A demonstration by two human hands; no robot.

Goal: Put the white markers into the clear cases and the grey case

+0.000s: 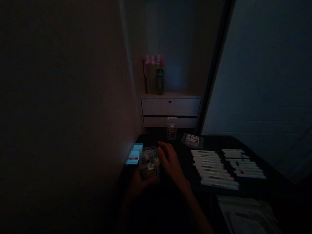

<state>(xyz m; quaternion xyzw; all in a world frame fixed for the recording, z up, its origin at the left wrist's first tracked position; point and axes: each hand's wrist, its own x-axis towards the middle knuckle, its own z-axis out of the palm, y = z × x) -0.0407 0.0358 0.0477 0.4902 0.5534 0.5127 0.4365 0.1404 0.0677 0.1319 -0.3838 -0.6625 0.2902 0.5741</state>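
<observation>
A clear plastic marker case [150,165] stands upright in front of me, its latch facing my side. A few coloured round ends, yellow and green among them, show through its top. My left hand [140,182] is wrapped around the lower front of the case, thumb across its label. At the upper right corner of the case is my right hand [168,158], fingers apart and stretched forward, with its thumb side close to the rim. Whether it touches the case I cannot tell in this dim light.
White markers [213,169] lie in rows on the dark table, with a second group of markers [243,164] farther right. Behind stand another clear case [172,130] and a clear lid [192,140]. A bright screen [134,153] is at left. A bottle [160,82] stands on the drawers [170,106].
</observation>
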